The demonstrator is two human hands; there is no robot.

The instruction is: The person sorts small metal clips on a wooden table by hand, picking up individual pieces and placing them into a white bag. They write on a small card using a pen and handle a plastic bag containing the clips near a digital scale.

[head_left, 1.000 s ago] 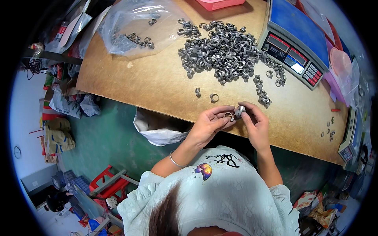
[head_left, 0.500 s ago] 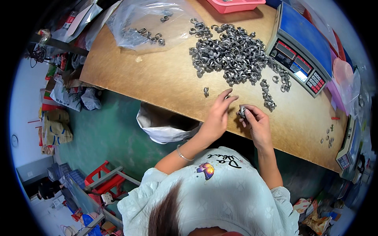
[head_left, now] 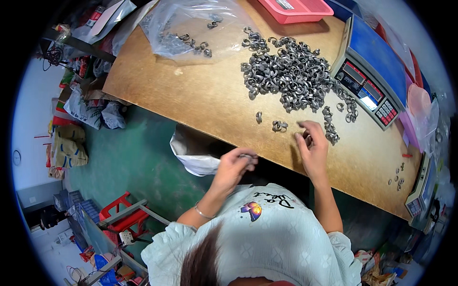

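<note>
Grey metal rings form a large heap [head_left: 291,71] on the wooden table. My left hand [head_left: 231,168] is off the table's near edge, its blurred fingers closed around a small grey ring [head_left: 246,156]. Low over the table, my right hand [head_left: 314,151] has its thumb and forefinger apart at the tips; its palm side is shaded and partly hidden. Just left of it lies a small cluster of rings [head_left: 280,126]. Another small group [head_left: 259,117] sits further left. A short row of linked rings [head_left: 329,125] lies right of my right fingertips.
A blue-topped weighing scale [head_left: 377,71] stands at the right, with a pink basket [head_left: 300,18] at the back. A clear plastic bag [head_left: 191,28] with some rings lies far left. Below the table edge hangs a white sack [head_left: 193,162]. A second scale [head_left: 417,193] is at the right corner.
A small cluster of rings now lies on the table where my hands were near. My left hand has drawn back toward me and left; my right hand has let go of the rings it pinched.
</note>
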